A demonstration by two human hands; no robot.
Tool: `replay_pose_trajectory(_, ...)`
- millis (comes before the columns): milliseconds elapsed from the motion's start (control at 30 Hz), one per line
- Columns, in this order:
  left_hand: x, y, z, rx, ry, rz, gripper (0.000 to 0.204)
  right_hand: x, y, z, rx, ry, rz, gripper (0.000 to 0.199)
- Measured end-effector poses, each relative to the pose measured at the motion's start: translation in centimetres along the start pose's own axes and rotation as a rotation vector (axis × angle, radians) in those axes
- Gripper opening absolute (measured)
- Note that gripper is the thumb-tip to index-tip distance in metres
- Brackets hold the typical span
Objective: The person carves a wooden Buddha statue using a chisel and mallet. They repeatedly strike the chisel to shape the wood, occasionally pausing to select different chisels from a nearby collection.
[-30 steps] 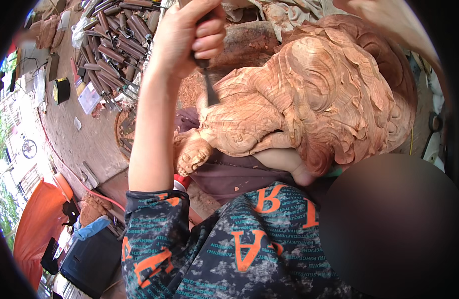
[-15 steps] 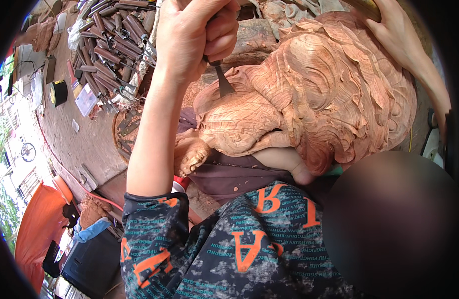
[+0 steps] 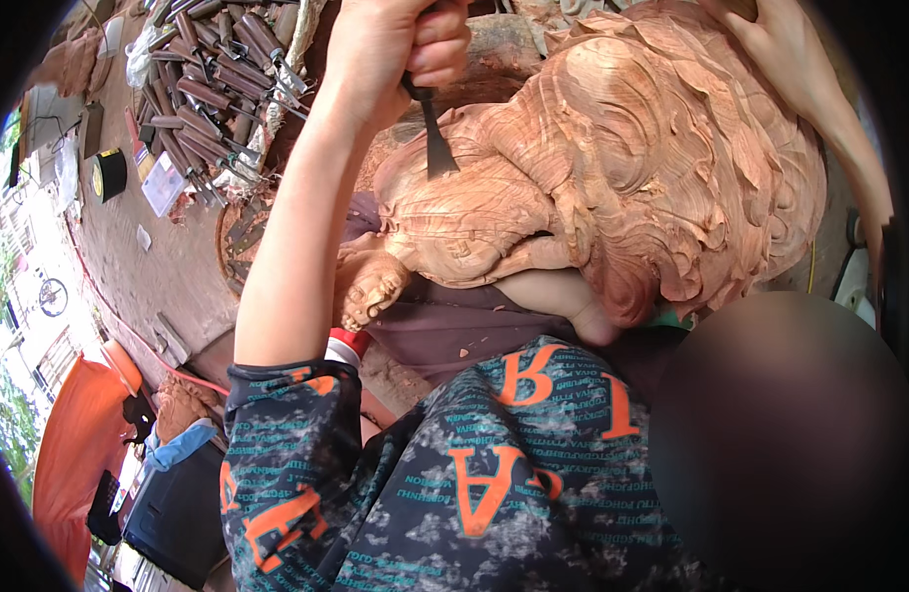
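Note:
A large reddish-brown wood carving, full of curls and flowing grooves, lies across my lap. My left hand is closed around the dark handle of a chisel. The flared flat blade of this chisel points down, its edge at the smooth left part of the carving. Beyond the carving's far right side, my right hand is curled around a thick wooden piece that looks like a mallet. Most of that piece is cut off by the top of the picture. A small carved foot-like shape sits near my left forearm.
Many wooden-handled carving tools are heaped at the far left. Close by lie a black tape roll, a brush and a clear plastic box. A black case and an orange container stand at lower left.
The whole scene has shifted slightly up and left in view. My left hand has risen a little, and more of the chisel's shank shows. Both hands keep their hold.

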State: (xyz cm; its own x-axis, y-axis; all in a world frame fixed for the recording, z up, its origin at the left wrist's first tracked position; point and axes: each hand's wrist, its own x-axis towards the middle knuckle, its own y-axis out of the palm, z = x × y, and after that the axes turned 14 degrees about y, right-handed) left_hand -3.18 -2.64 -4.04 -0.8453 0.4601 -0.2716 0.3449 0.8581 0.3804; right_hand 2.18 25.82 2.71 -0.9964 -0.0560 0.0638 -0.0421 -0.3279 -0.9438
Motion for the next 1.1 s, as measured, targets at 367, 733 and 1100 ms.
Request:
replay_pose_trajectory(367,-0.6,-3.8,-1.6,-0.239,-0.041,0.031,0.037,-0.7,-0.6,1.8,-0.009,-0.077,-0.042,0.058)
replay_pose_trajectory(733,-2.0,0.5,-1.6,0.058,0.212,-0.092,0.032,-0.6,-0.8,3.0,-0.067,-0.006,-0.031,0.057)
replay_pose_trajectory(1100,-0.4,-1.5,0.2,-0.083,-0.06,-0.083,0.035,0.0,-0.6,4.5,-0.138,0.097,-0.013,0.057)
